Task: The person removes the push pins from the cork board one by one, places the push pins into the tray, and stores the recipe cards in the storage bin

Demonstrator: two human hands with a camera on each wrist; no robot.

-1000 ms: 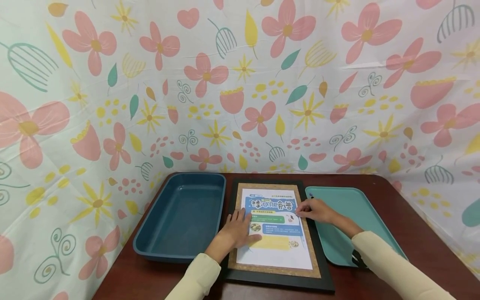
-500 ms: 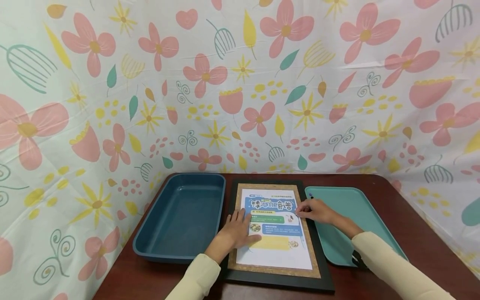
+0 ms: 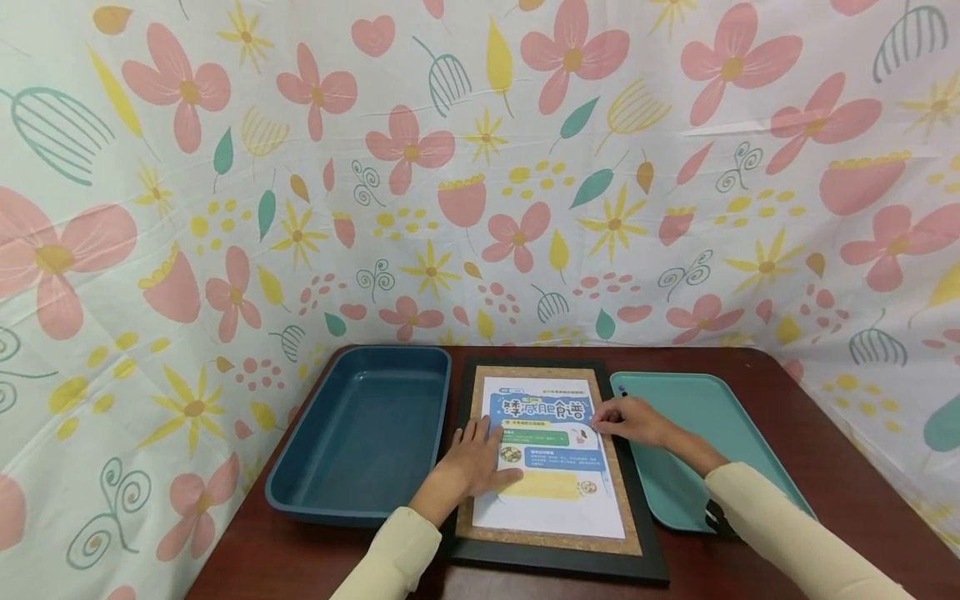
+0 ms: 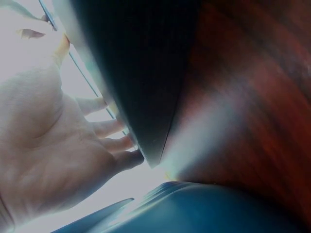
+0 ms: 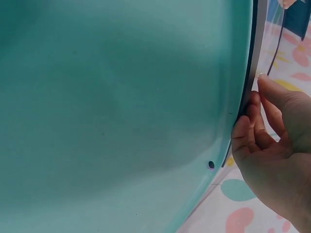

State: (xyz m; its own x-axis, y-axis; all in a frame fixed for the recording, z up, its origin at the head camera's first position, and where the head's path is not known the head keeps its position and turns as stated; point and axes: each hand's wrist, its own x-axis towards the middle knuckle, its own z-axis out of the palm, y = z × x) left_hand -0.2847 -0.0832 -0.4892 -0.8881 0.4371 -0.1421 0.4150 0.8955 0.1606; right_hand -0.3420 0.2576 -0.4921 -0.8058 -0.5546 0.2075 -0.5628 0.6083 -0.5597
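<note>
A printed paper sheet (image 3: 555,508) with blue, green and yellow blocks lies on a black-framed corkboard (image 3: 633,546). My left hand (image 3: 472,458) rests spread on the sheet's left side, thumb pointing right across it. In the left wrist view, the left fingers (image 4: 114,127) lie over the board's raised edge. At the sheet's upper right edge, my right hand (image 3: 633,421) brings thumb and forefinger together on a small pin-like thing, mostly hidden by the fingers. The right wrist view shows a pale speck by the thumb tip, and the other right fingers (image 5: 243,136) curl beside the frame.
Left of the board stands a deep blue tray (image 3: 360,450). A shallow teal tray (image 3: 697,408) lies to the right, partly under my right forearm, with a small dark round thing (image 5: 211,165) near its corner and a black item (image 3: 716,517) at its near end. A floral cloth hangs behind.
</note>
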